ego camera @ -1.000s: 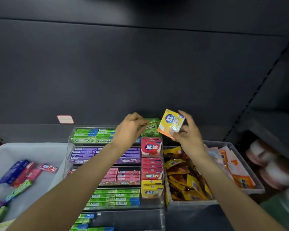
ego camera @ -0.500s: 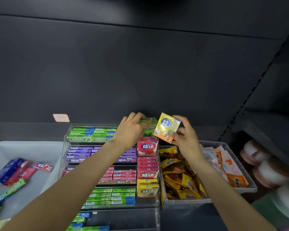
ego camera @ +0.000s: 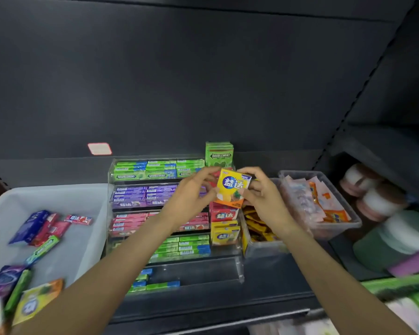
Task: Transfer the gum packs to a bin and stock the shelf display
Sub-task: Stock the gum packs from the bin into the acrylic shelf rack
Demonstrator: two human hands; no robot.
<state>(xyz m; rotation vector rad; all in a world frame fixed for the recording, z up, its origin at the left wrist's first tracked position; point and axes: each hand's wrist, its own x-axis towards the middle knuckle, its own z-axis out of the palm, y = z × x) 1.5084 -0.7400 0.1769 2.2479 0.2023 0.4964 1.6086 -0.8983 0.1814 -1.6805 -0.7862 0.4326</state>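
Observation:
A yellow and orange gum pack is held upright over the right column of the clear tiered shelf display. My right hand grips its right edge and my left hand pinches its left edge. Green Doublemint packs stand at the top of that column, red packs and yellow packs below. Rows of green, purple and pink gum sticks fill the tiers to the left. A white bin at the left holds several loose gum packs.
Two clear tubs stand to the right of the display, one with yellow snack packets, one with orange and white sachets. Round tubs fill the dark shelf at far right. A price label sticks on the back panel.
My left hand has let go of the green Doublemint packs, which now stand at the top, and joined my right hand on the yellow pack, which has come down and turned to face me.

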